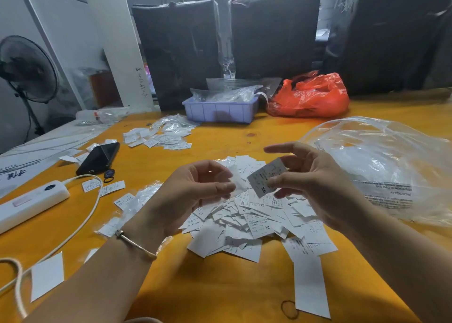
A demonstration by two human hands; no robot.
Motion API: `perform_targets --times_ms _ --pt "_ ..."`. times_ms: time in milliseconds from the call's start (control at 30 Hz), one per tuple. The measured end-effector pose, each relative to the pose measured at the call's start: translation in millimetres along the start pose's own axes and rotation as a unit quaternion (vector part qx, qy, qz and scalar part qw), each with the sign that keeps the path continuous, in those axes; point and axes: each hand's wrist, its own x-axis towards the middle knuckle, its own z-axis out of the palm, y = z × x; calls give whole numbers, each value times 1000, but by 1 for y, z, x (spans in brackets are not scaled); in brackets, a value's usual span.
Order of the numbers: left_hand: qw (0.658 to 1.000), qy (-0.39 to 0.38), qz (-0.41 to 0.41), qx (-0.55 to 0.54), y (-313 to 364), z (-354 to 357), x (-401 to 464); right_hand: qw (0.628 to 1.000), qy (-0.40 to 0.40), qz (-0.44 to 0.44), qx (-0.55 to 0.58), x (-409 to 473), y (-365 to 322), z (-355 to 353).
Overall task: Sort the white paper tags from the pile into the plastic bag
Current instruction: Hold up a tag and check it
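A single white paper tag [266, 178], printed "XS" at its lower end, is held up over the pile of tags [247, 222], pinched at its edge between the thumb and fingers of the right hand [313, 183]. The grip is clamped on that one tag, and the other fingers fan out above it. The left hand [195, 193] hovers just beside it, fingers curled toward the thumb; a blurred pale scrap may sit between them, but I cannot tell whether that hand holds anything. The pile lies on the yellow worktop [220, 286] directly under both hands, with sizes S, XL and XS showing among the slips.

The clear plastic bag [381, 166] rests to the right of the pile, near the right hand, crumpled, and its mouth is not plain from here. To do this step well, the size should probably be read first, the pinch kept light so that only one slip comes away, and the mouth of the bag found before letting go, lest the tag slide off the slick film.

Further off lie a black phone [99, 157], a white power strip [31, 200], a lilac tray [220, 111] and an orange bag [310, 95].
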Motion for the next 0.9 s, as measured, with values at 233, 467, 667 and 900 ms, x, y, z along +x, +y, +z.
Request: perform_targets --times_ms 233,467,667,900 --pt "999 10 39 14 1 2 -1 993 33 -111 10 -6 -5 5" --pt "999 -2 48 13 4 4 -3 986 41 -158 -25 -11 -8 14" --pt "999 1 48 1 4 5 -3 983 49 -168 -47 -11 -5 16" --pt "999 0 51 0 5 5 -4 984 43 -160 -62 -11 -5 16"
